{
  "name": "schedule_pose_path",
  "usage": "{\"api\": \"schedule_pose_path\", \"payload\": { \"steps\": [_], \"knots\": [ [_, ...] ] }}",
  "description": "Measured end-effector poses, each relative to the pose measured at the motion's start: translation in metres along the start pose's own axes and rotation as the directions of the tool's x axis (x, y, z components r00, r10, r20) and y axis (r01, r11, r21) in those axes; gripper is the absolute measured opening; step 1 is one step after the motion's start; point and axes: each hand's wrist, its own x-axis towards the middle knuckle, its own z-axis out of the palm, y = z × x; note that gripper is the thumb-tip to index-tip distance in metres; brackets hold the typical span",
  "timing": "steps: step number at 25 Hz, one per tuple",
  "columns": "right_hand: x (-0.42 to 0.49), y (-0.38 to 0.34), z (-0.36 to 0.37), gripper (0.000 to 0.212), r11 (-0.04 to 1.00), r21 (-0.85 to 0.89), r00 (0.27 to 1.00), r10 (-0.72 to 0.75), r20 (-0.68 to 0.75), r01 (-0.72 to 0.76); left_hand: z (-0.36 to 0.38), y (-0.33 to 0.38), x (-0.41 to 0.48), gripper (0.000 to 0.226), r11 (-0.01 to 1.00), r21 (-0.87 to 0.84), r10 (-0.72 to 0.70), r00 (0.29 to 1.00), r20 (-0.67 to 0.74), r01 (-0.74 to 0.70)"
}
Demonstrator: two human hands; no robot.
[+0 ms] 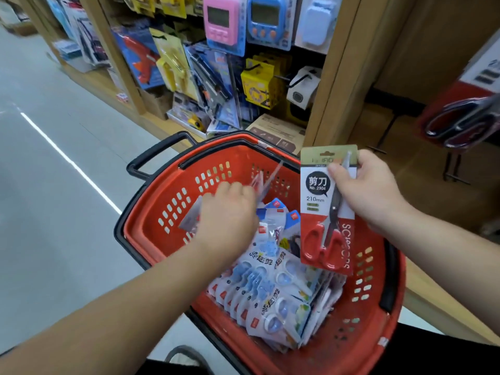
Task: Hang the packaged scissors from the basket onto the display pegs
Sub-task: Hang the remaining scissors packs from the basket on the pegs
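Head view: the packaged scissors [324, 212] were one red-handled pair with dark blades on a red and white card with a gold top strip. The right hand [370, 193] held the pack upright above the right part of the basket [162, 212], thumb pinched across the front of the card near its top and fingers behind.

The left hand [227, 212] was reaching into the basket, palm down and blurred. Its grip could not be told.

The basket was red with a black rim and handle and stood on the grey floor [54, 158], close to the foot of the wooden shelf unit [338, 77]. Open room lay above the basket on all sides.

Stacked packs of small blue and white scissors [270, 293] filled the near half of the basket.

Black pegs [456, 171] stood out from the board at upper right, below a blurred hanging pack of large scissors [460, 123]. Pink and blue timers [221, 20] hung in the bay to the left.
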Motion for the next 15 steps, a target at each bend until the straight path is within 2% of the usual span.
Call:
{"api": "schedule_pose_path", "payload": {
  "steps": [2,3,5,7,10,13,15],
  "knots": [
    [-0.008,-0.013,-0.017,0.011,0.996,-0.075,0.997,-0.048,-0.061,0.043,0.016,0.039,-0.02,0.044,0.986,0.116,0.106,0.987,0.123,-0.12],
    [-0.013,-0.016,-0.023,0.01,0.992,-0.111,0.997,-0.06,-0.047,0.055,0.025,0.056,-0.027,0.049,0.972,0.144,0.156,0.971,0.184,-0.183],
    [-0.026,-0.014,-0.03,0.009,0.981,-0.19,0.999,-0.042,0.021,0.045,0.039,0.081,-0.035,0.051,0.951,0.122,0.245,0.933,0.264,-0.284],
    [-0.037,-0.002,-0.029,0.009,0.978,-0.207,0.998,0.001,0.062,0.012,0.044,0.09,-0.038,0.045,0.945,0.094,0.271,0.911,0.311,-0.313],
    [-0.041,0.014,-0.02,0.007,0.986,-0.158,0.995,0.066,0.071,-0.054,0.05,0.081,-0.035,0.047,0.959,0.035,0.259,0.924,0.281,-0.28],
    [-0.03,0.014,-0.011,0.006,0.989,-0.129,0.989,0.091,0.118,-0.075,0.046,0.061,-0.025,0.051,0.954,-0.27,0.192,0.958,0.214,-0.131],
    [-0.02,0.015,-0.006,0.004,0.992,-0.094,0.988,0.099,0.12,-0.087,0.042,0.049,-0.014,0.047,0.874,-0.485,0.099,0.979,0.18,0.0]
  ]
}}
